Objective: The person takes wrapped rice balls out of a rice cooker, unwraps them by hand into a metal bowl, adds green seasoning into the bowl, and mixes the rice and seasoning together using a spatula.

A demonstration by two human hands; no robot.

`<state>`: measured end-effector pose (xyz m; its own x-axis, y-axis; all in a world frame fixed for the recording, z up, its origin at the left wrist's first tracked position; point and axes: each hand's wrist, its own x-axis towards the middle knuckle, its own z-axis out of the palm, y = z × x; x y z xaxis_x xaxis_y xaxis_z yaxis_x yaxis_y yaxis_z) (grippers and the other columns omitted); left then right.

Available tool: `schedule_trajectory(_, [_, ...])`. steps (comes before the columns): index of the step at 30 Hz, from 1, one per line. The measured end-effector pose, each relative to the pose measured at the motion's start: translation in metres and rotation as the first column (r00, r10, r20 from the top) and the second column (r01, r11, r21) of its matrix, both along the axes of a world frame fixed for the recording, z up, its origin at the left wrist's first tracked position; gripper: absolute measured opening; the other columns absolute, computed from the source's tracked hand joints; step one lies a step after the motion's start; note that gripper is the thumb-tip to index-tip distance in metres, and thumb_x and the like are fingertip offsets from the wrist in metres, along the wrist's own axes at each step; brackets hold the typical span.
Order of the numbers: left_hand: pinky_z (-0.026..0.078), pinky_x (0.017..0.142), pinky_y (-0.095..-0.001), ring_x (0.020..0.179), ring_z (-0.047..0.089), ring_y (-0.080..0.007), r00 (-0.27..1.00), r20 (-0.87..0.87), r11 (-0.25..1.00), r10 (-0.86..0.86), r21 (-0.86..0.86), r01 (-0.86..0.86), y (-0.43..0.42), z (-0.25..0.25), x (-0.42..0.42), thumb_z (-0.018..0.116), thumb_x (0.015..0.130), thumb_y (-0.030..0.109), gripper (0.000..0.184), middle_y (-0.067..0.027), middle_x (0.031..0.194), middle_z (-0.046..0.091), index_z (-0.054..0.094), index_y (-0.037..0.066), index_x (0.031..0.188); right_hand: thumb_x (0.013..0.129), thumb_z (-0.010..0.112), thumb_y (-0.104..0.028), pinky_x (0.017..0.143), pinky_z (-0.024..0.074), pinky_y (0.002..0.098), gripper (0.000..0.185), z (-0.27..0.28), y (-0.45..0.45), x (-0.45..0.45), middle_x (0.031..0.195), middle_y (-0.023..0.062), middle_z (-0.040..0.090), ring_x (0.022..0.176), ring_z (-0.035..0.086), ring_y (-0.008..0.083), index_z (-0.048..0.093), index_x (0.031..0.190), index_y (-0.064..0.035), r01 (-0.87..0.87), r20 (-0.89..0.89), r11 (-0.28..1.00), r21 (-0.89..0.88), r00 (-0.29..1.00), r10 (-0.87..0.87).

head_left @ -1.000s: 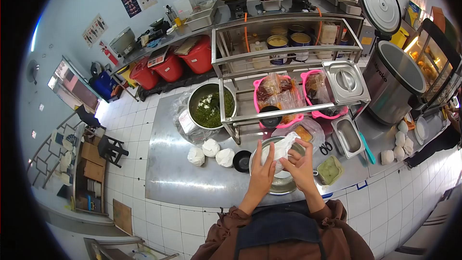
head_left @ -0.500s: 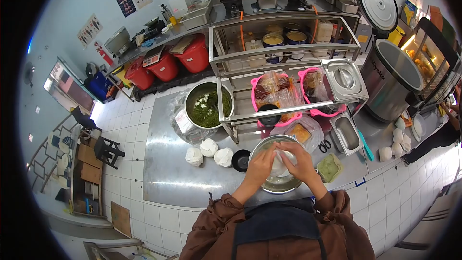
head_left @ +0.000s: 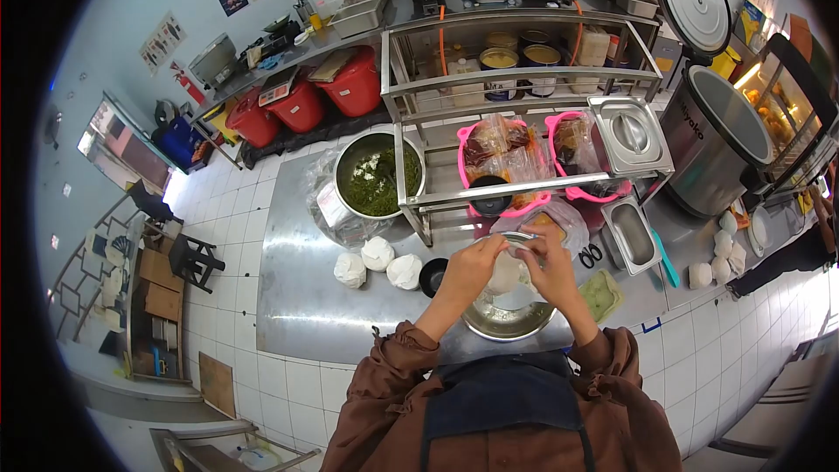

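Note:
Both my hands are over a wide steel bowl (head_left: pixel 509 329) near the table's front edge. My left hand (head_left: pixel 473 269) and my right hand (head_left: pixel 547 264) have their fingers closed together at the top of a whitish, translucent plastic bag (head_left: pixel 504 280). The bag hangs between them above the bowl; its contents I cannot make out. Left of the bowl sits a small black bowl (head_left: pixel 433 276). Beyond it are white wrapped bundles (head_left: pixel 404 272), three together. To the right lies a shallow green tray (head_left: pixel 601 295), with black-handled scissors (head_left: pixel 591 255) behind it.
A large pot of chopped greens (head_left: pixel 377 192) stands at back left. A steel rack (head_left: pixel 524 185) rises behind my hands, with pink baskets (head_left: pixel 463 157) of bagged food. At right are a steel pan (head_left: pixel 631 236) and a big cooker (head_left: pixel 712 144) with its lid up. A person's leg (head_left: pixel 786 262) shows far right.
My hands have lifted slightly away from the bowl, and my fingers have gone from a cupped shape to a pinch at the bag's top. My right hand has turned more upright.

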<state>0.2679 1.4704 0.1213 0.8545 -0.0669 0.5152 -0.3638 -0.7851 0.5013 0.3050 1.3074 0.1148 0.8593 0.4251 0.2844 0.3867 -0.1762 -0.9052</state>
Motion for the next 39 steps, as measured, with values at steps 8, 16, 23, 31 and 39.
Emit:
schedule_trajectory(8, [0.047,0.054,-0.0367,0.069,0.06,-0.0321,0.999,0.039,0.999,-0.02,0.041,0.019,0.009,0.04,-0.001,0.057,0.082,0.01,0.011,-0.0135,0.079,0.061,0.057,0.005,0.092,0.077,0.052,0.009,0.064,0.0454,0.0229,0.035,0.038,-0.005,0.021,0.079,0.009,0.063,0.075,0.062,0.0144,0.044,0.111,-0.0014,-0.003,0.111,0.99,0.138,0.994,-0.013])
schedule_trajectory(16, [0.043,0.05,-0.037,0.059,0.058,-0.0301,0.907,0.218,0.93,0.361,-0.151,-0.334,0.057,0.073,-0.035,0.051,0.084,0.006,0.01,-0.015,0.072,0.058,0.057,0.006,0.093,0.082,0.057,-0.004,0.082,0.0413,0.0281,0.035,0.082,0.01,0.013,0.098,0.0118,0.064,0.085,0.061,0.0192,0.041,0.113,-0.0026,-0.057,0.291,0.989,0.137,0.956,0.015])
schedule_trajectory(23, [0.035,0.046,-0.0297,0.046,0.04,-0.0159,0.442,-0.08,0.417,0.893,-0.22,-0.882,0.187,-0.004,-0.151,0.047,0.091,0.024,0.031,-0.0118,0.053,0.048,0.056,-0.002,0.076,0.077,0.066,-0.012,0.073,0.0471,0.0309,0.047,-0.02,0.071,-0.02,0.096,0.0128,0.059,0.085,0.058,0.0186,0.037,0.114,-0.0064,-0.239,-0.278,0.968,-0.078,0.937,0.209])
schedule_trajectory(31, [0.044,0.057,-0.037,0.063,0.057,-0.0279,0.147,-0.233,0.129,0.961,-0.09,-0.988,0.23,-0.156,-0.231,0.051,0.087,0.027,0.026,-0.0128,0.072,0.06,0.059,0.003,0.088,0.056,0.076,-0.014,0.096,0.0305,0.0503,0.086,-0.099,0.215,-0.058,0.122,0.0252,0.037,0.118,0.035,0.0412,0.03,0.129,-0.0172,-0.014,0.283,0.748,-0.664,0.921,0.268])
schedule_trajectory(39, [0.044,0.077,-0.0349,0.096,0.052,-0.0277,0.348,0.015,0.349,0.937,-0.015,-0.937,0.198,-0.129,-0.199,0.047,0.089,0.024,0.034,-0.0174,0.11,0.052,0.05,0.004,0.116,0.051,0.076,-0.017,0.093,0.0335,0.0461,0.087,-0.088,0.221,-0.044,0.104,0.0195,0.041,0.098,0.042,0.0364,0.032,0.126,-0.016,-0.079,0.109,0.817,-0.572,0.979,0.172])
